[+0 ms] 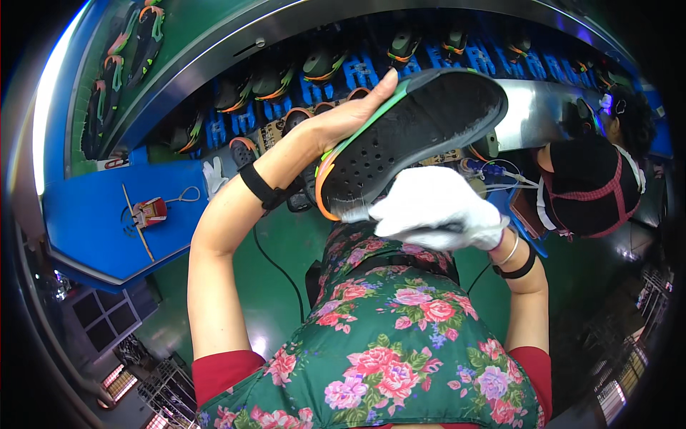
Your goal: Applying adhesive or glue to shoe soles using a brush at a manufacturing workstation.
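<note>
My bare left hand (346, 120) grips a black shoe piece (414, 118) by its side, the thumb along the rim and the other fingers hidden behind. The piece has round holes toward one end and an orange and green edge. It is tilted, with its holed end nearest me. My right hand (437, 209), in a white glove, is closed close to that end. Whatever it pinches is mostly hidden; a pale, wet-looking streak shows on the shoe's edge by the fingertips.
Similar black shoes (321, 64) with orange and green edges stand on blue holders along a line ahead. More pieces (107, 86) lie on a green surface at left. A blue table (93, 214) bears a red container (150, 211) with a stick. A co-worker (593, 182) is at right.
</note>
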Available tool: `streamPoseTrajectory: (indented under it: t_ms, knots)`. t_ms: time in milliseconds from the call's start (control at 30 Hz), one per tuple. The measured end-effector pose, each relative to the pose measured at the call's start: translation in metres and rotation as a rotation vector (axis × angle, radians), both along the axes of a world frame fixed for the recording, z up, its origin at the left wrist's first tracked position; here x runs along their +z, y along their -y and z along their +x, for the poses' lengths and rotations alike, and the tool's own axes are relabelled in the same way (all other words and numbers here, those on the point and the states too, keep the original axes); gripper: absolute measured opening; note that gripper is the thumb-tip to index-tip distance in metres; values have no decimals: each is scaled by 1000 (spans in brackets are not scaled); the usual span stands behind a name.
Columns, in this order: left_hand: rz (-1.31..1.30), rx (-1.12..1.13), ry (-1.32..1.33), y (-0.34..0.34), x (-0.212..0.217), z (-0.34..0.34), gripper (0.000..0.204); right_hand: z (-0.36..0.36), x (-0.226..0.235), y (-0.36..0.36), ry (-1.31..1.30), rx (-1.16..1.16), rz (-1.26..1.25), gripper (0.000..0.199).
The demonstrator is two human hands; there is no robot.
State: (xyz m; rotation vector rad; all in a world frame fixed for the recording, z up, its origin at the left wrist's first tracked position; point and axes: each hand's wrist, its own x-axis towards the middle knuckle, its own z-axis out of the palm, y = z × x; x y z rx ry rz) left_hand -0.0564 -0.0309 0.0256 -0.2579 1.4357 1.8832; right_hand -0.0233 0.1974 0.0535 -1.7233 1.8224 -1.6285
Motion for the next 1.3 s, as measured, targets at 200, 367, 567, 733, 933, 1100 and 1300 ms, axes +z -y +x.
streamPoseTrajectory:
  t_ms: [200, 367, 567, 733, 933, 1100, 1300]
  knots:
    - [-276, -4, -352, -14, -18, -10, 105, -2, 0, -12, 204, -61, 18, 16]
    - [496, 76, -207, 56, -132, 20, 84, 6, -22, -3, 885, -204, -246, 19]
    - [804, 381, 130, 5, -121, 73, 81, 17, 12, -19, 699, -613, -91, 15]
    - [812, 338, 63, -27, -104, 32, 78, 0, -3, -28, 151, -531, -79, 17]
    - [831, 332, -7, -57, -78, 5, 74, 14, -16, -17, 120, -565, -212, 15]
    - [829, 375, -25, -69, -63, 7, 71, 27, -12, -11, 73, -631, -263, 17]
    - [720, 641, -5, -35, -50, 61, 66, 32, 5, -4, 51, -681, -275, 16]
